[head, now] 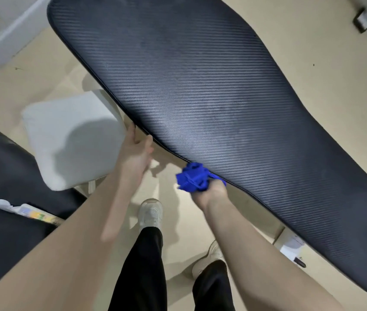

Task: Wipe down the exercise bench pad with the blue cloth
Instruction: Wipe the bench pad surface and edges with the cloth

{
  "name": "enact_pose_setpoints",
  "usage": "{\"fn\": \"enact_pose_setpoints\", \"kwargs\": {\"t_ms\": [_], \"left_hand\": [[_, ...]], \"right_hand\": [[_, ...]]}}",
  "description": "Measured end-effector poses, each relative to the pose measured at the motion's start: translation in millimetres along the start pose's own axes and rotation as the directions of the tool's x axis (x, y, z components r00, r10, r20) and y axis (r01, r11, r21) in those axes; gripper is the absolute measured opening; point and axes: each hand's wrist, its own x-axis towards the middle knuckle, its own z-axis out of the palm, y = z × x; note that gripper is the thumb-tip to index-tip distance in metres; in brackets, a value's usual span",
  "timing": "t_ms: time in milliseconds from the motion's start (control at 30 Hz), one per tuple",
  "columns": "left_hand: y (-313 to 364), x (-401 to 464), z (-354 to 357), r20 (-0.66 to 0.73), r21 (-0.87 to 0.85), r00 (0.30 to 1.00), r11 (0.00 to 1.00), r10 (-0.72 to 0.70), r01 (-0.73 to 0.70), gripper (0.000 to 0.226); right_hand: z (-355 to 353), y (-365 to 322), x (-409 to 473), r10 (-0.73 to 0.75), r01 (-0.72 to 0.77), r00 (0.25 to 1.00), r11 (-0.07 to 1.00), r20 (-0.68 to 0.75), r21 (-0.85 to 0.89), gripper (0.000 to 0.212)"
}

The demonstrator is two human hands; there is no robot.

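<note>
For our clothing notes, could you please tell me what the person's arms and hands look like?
The left forearm and right forearm are bare, with no sleeves in view. The left hand and right hand wear no gloves. No watch, bracelet or ring shows, though some fingers are hidden.
</note>
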Motion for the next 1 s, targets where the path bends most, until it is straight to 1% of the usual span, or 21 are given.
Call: {"fn": "enact_pose_setpoints", "kwargs": {"t_ms": [33,100,167,200,267,300,333,367,433,500,600,633,667,733,800,833,900,967,1000], "left_hand": [[-0.7,-4.3,6.2,0.027,-0.01,0.999,1.0,-0.026,0.026,0.061],[-6.3,-8.2,18.2,0.054,-0.04,0.994,0.994,-0.098,0.101,0.056],[-13.8,-11.1,30.0,0.066,-0.06,0.986,0.986,-0.151,0.155,0.053],[-19.7,-12.5,35.3,0.068,-0.058,0.987,0.987,-0.146,0.15,0.054],[-32.0,-17.2,43.7,0.046,-0.033,0.994,0.995,-0.096,0.098,0.054],[-38.5,-19.9,47.2,0.029,-0.003,0.998,0.998,-0.063,0.063,0.054],[-44.6,-21.9,50.7,0.015,0.024,0.999,0.999,-0.047,0.047,0.055],[-50.0,-24.5,54.4,0.013,0.023,0.998,0.998,-0.056,0.056,0.057],[-59.4,-32.0,63.0,0.053,-0.009,0.993,0.994,-0.107,0.107,0.061],[-64.2,-44.2,75.4,0.121,0.05,0.983,0.99,-0.139,0.133,0.06],[-76.2,-66.0,109.7,0.217,0.095,0.944,0.968,-0.249,0.234,0.057],[-82.6,-73.3,123.8,0.237,0.106,0.933,0.962,-0.271,0.253,0.052],[-88.7,-79.4,137.6,0.225,0.099,0.934,0.96,-0.278,0.262,0.044],[-98.3,-82.8,158.7,0.096,0.094,0.964,0.966,-0.249,0.24,0.027],[-98.6,-79.6,166.8,-0.04,0.191,0.982,0.963,-0.185,0.189,0.017],[-97.8,-78.1,166.4,-0.069,0.236,0.984,0.956,-0.163,0.174,0.018],[-96.6,-76.1,164.5,-0.054,0.268,0.992,0.955,-0.114,0.125,0.013],[-95.5,-79.8,162.4,-0.011,0.287,0.997,0.954,-0.081,0.081,0.008],[-95.3,-82.4,161.9,-0.003,0.291,0.996,0.953,-0.084,0.082,0.009]], "right_hand": [[-13.3,-17.1,-4.2,0.01,-0.01,1.0,0.999,-0.016,0.03,0.02],[-30.7,-36.3,-2.9,0.035,-0.033,0.996,0.999,-0.079,0.027,0.024],[-30.9,-36.4,-2.5,0.055,-0.053,0.995,0.998,-0.089,0.019,0.028],[-24.6,-32.7,-2.6,0.062,-0.064,0.995,0.998,-0.075,-0.018,0.029],[-9.3,-18.6,-4.2,0.089,-0.093,0.996,0.984,-0.028,-0.154,0.034],[-4.5,-14.2,-5.9,0.109,-0.109,0.994,0.974,-0.009,-0.197,0.035],[-3.3,-13.9,-4.6,0.125,-0.123,0.992,0.971,-0.001,-0.203,0.035],[-6.3,-17.9,-2.4,0.118,-0.117,0.993,0.974,-0.003,-0.194,0.034],[-25.9,-38.2,0.3,0.057,-0.06,0.998,0.989,-0.029,-0.136,0.033],[-53.6,-68.3,1.2,0.012,-0.018,0.997,0.996,-0.074,-0.086,0.036],[-86.8,-105.4,-11.0,0.033,-0.043,0.982,0.998,-0.187,-0.047,0.033],[-92.0,-110.7,-15.4,0.035,-0.046,0.982,0.997,-0.184,-0.057,0.032],[-96.5,-111.7,-16.8,0.04,-0.052,0.984,0.997,-0.171,-0.065,0.032],[-99.0,-105.1,-18.3,0.065,-0.076,0.992,0.993,-0.106,-0.095,0.031],[-97.6,-100.1,-15.5,0.102,-0.104,0.995,0.99,-0.022,-0.098,0.025],[-98.0,-100.6,-15.9,0.108,-0.109,0.994,0.988,-0.008,-0.107,0.023],[-105.7,-108.5,-16.5,0.092,-0.095,0.995,0.99,-0.035,-0.103,0.026],[-125.0,-123.6,-18.2,0.039,-0.041,0.995,0.999,-0.089,-0.023,0.03],[-138.5,-131.5,-18.7,0.001,0.002,0.992,1.0,-0.122,0.02,0.029]]}}
